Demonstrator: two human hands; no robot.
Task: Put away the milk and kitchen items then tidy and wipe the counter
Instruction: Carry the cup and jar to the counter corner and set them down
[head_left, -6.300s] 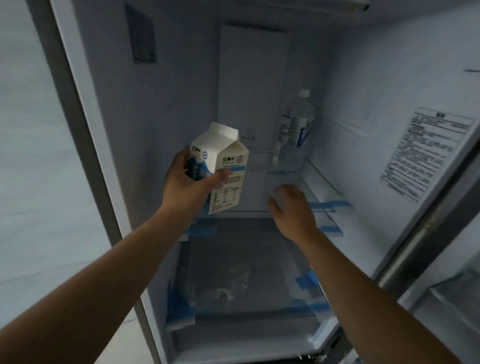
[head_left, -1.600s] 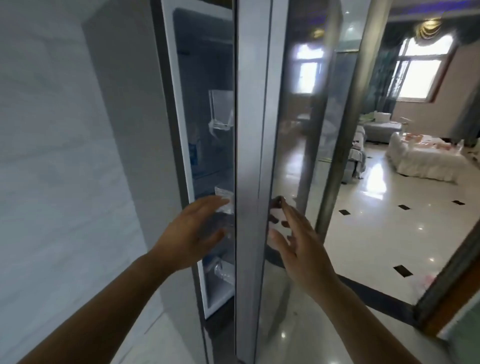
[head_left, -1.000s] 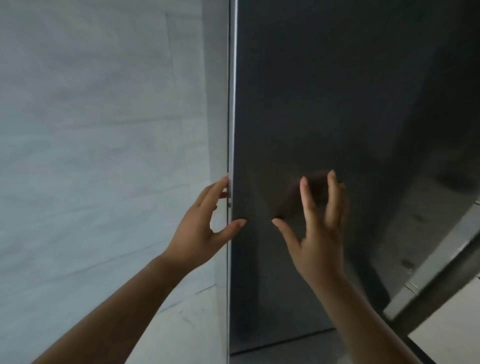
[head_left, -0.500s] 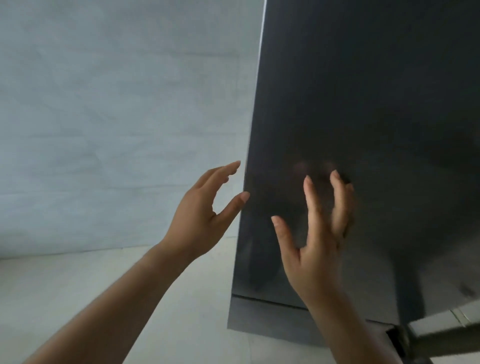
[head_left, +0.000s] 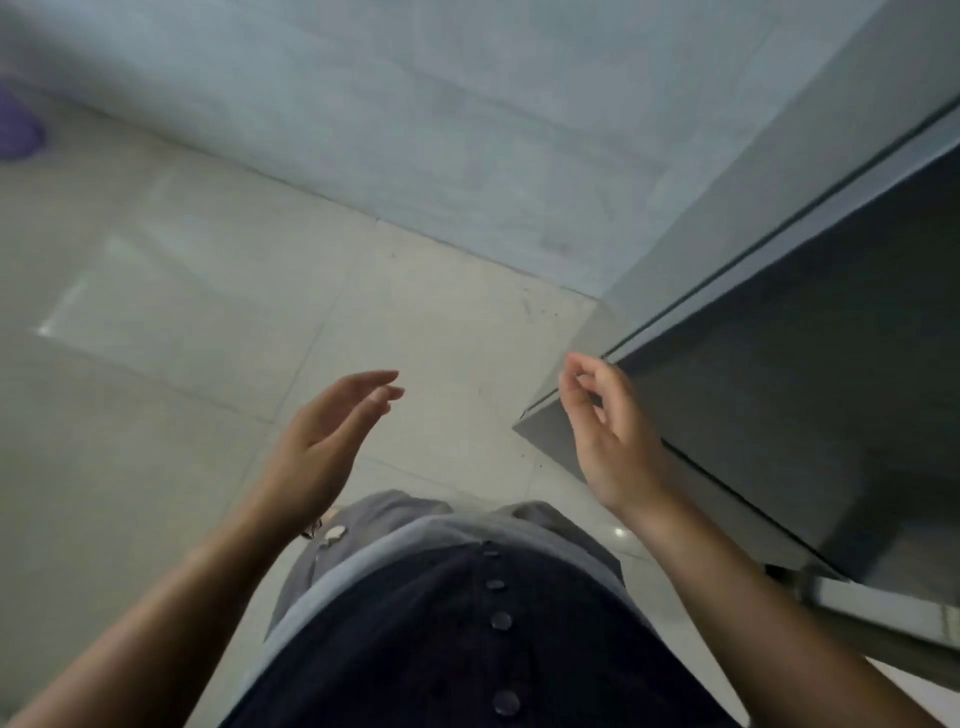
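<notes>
The dark fridge (head_left: 810, 374) stands at the right with its door closed, so the milk carton is hidden from view. My left hand (head_left: 327, 441) hangs in the air over the floor with straight, relaxed fingers and holds nothing. My right hand (head_left: 608, 436) is raised just left of the fridge's lower corner, its fingers loosely curled and empty, not touching the door.
Pale floor tiles (head_left: 182, 322) fill the left and middle. A grey marble wall (head_left: 467, 130) runs behind, meeting the fridge at the corner. A purple object (head_left: 15, 135) shows at the far left edge. My dark buttoned top (head_left: 467, 634) fills the bottom.
The milk went into the fridge and the door swung closed. Both hands have come off the door, and the view has tipped down toward the floor and my body.
</notes>
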